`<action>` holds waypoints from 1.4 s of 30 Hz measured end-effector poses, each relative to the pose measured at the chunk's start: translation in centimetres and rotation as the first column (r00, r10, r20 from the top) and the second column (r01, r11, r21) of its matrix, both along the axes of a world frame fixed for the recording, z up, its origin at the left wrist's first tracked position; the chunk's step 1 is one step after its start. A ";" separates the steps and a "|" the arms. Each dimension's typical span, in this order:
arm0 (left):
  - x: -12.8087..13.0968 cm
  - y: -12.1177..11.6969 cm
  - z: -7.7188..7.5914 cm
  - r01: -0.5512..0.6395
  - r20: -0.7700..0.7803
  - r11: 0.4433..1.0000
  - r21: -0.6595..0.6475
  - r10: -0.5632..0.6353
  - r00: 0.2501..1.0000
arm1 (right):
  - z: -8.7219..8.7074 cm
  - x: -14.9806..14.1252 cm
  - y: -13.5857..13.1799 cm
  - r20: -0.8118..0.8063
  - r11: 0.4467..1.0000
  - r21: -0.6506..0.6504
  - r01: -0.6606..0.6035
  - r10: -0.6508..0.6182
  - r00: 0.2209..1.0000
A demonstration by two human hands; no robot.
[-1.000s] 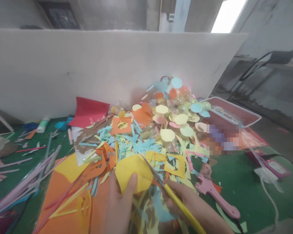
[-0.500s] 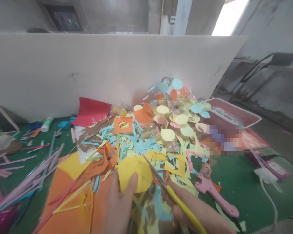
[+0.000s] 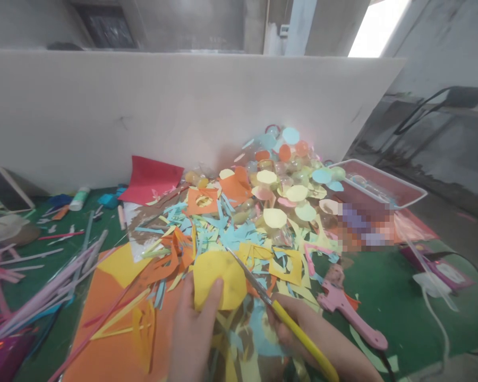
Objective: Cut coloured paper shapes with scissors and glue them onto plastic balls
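Note:
My left hand [image 3: 199,318] pinches a roughly rounded piece of yellow paper [image 3: 219,281], thumb on top and fingers behind. In my right hand [image 3: 295,323] are yellow-handled scissors [image 3: 295,330], seen nearly edge-on. Their metal blades lie along the upper right edge of the yellow paper, pointing up and left. Blue, green, yellow and orange paper scraps [image 3: 231,236] spread beneath and beyond both hands. Behind them rises a pile of clear rounded plastic pieces with coloured paper discs [image 3: 275,217] on it.
A pink glue gun [image 3: 354,318] lies to the right, its cord trailing off the front. Orange paper [image 3: 103,318] and lilac strips [image 3: 51,289] are at the left. A plastic bin [image 3: 406,199] stands at the back right, and a white board [image 3: 143,106] backs the green table.
The scissors' blade tips have moved left along the paper's upper edge. The yellow paper has turned slightly in my left hand, and the view has shifted a little.

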State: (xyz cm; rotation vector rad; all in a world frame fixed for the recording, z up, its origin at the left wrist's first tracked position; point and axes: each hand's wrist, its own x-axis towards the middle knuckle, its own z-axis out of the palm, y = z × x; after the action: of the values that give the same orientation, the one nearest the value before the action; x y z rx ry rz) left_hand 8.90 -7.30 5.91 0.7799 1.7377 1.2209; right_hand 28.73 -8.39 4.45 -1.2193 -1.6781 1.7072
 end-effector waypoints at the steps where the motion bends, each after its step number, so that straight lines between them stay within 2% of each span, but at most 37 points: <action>1: 0.0 -0.1 0.0 0.020 0.013 1.000 -0.007 -0.020 1.000 | 0.1 0.1 -0.1 0.005 1.000 0.023 -0.018 0.018 1.000; 6: -0.4 -0.1 -0.2 0.067 0.087 0.998 -0.023 -0.064 0.994 | 0.3 0.3 -0.4 0.009 0.993 0.105 -0.047 0.046 0.999; 13: -1.6 0.0 -0.6 0.037 0.080 0.999 -0.024 -0.035 0.996 | -0.4 -0.1 -0.4 0.020 0.999 0.020 -0.029 0.029 0.999; 17: -1.6 0.0 0.0 0.071 0.135 0.995 -0.063 -0.062 0.989 | -0.3 -0.4 -0.2 0.009 1.000 -0.020 -0.015 0.015 1.000; 20: -1.3 0.0 0.8 -0.011 0.114 0.995 -0.102 0.022 0.993 | 0.0 -0.6 -0.1 0.019 0.999 -0.050 0.010 -0.009 1.000; 23: -0.9 0.0 1.1 -0.038 0.140 0.997 -0.064 0.047 0.989 | 0.3 -0.8 0.0 0.044 0.999 -0.039 0.008 -0.006 0.999; 27: -1.3 -0.2 0.4 -0.035 0.086 0.998 -0.053 0.039 0.996 | 0.7 -1.0 0.0 0.056 1.000 -0.005 -0.006 0.006 0.998; 31: -2.1 -0.2 -0.5 0.048 0.098 0.998 -0.046 -0.043 0.994 | 0.7 -1.2 -0.1 0.044 1.000 -0.001 -0.005 0.005 0.999; 37: -2.0 -0.1 -0.6 0.057 0.188 0.998 0.004 -0.056 0.981 | 0.3 -1.2 -0.4 0.049 1.000 -0.006 0.026 -0.025 0.999; 42: -2.1 -0.1 -0.8 0.045 0.172 0.999 0.011 -0.047 0.984 | 0.5 -0.7 -0.5 0.031 0.999 0.014 -0.044 0.043 0.999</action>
State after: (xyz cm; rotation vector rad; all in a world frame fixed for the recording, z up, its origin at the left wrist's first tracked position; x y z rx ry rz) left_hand 6.84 -7.41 5.12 0.6935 1.5681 1.2263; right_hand 27.99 -8.92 4.92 -1.2169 -1.7437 1.7071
